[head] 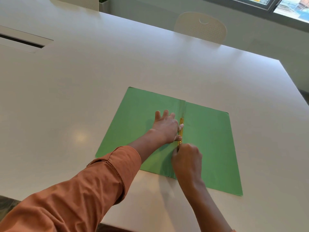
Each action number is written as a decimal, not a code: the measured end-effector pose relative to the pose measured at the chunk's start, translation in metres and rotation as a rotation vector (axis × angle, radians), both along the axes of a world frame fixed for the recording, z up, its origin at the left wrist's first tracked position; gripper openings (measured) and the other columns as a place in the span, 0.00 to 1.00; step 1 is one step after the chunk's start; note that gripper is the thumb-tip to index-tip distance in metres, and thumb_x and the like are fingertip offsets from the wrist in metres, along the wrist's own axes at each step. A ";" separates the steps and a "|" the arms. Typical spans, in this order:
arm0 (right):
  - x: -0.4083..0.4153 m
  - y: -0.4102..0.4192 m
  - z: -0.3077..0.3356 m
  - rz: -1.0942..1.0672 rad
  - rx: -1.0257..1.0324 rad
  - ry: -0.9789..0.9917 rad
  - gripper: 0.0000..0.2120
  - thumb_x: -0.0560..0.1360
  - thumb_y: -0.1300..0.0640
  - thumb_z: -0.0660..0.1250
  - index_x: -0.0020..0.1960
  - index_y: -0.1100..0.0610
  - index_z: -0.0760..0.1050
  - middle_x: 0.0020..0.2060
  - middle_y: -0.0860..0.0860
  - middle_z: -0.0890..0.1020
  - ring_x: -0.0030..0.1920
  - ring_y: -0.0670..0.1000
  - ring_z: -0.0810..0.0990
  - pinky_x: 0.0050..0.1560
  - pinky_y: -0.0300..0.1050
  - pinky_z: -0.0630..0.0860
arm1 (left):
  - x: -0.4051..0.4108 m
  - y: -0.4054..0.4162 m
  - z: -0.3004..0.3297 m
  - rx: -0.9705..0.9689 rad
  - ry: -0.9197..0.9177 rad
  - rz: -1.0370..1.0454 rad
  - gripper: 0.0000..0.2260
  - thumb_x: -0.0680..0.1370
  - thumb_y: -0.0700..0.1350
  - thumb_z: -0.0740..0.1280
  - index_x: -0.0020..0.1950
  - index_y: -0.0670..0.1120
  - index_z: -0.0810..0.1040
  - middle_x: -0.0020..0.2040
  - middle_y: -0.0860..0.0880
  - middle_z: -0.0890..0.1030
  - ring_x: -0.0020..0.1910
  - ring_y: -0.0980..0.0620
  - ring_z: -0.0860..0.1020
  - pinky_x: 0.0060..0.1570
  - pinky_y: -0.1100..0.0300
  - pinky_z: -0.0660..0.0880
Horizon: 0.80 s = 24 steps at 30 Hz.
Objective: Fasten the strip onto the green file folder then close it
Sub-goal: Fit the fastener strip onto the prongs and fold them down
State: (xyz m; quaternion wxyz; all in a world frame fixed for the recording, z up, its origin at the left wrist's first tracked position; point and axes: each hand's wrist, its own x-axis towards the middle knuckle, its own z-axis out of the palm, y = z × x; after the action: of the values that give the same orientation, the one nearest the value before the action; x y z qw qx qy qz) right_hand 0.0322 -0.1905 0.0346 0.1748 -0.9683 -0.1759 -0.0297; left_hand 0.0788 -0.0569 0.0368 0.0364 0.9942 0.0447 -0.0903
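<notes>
From your head camera, the green folder [205, 143] lies open and flat on the white table [100, 81], so closing is not yet done. The gold strip [181, 129] sits along the centre fold. Your left hand [165, 127] is spread flat, pressing beside the strip. Your right hand [187, 156] pinches at the strip's near end; fastening looks underway, though I cannot tell whether it has caught.

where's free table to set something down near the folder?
Bare table left of and beyond the folder, up to the slot; a narrower band on its right. Crowded at the spine: left hand and right hand on the strip.
</notes>
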 end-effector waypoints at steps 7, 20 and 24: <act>-0.001 -0.017 -0.010 -0.115 0.244 0.055 0.05 0.71 0.62 0.74 0.36 0.60 0.86 0.30 0.56 0.84 0.30 0.57 0.79 0.33 0.45 0.72 | 0.000 0.002 -0.001 0.012 0.005 -0.003 0.29 0.79 0.67 0.63 0.79 0.63 0.67 0.63 0.46 0.72 0.67 0.43 0.64 0.57 0.45 0.60; 0.002 -0.028 -0.014 -0.066 0.291 0.084 0.05 0.71 0.62 0.74 0.37 0.58 0.86 0.29 0.52 0.84 0.30 0.52 0.80 0.32 0.40 0.71 | 0.001 0.004 -0.001 -0.037 0.015 0.004 0.29 0.78 0.68 0.64 0.78 0.63 0.68 0.62 0.47 0.74 0.66 0.43 0.66 0.59 0.44 0.61; 0.000 -0.029 -0.013 -0.063 0.252 0.083 0.05 0.73 0.58 0.73 0.38 0.56 0.81 0.32 0.51 0.81 0.32 0.52 0.78 0.33 0.43 0.69 | -0.005 0.004 -0.002 -0.136 -0.039 0.027 0.28 0.76 0.68 0.66 0.76 0.64 0.71 0.60 0.49 0.75 0.63 0.46 0.67 0.55 0.47 0.60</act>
State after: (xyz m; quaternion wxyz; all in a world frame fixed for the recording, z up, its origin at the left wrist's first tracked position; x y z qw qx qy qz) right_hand 0.0321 -0.2199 0.0217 0.3010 -0.9442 -0.1329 -0.0171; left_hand 0.0742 -0.0527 0.0345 0.1058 0.9904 0.0511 -0.0731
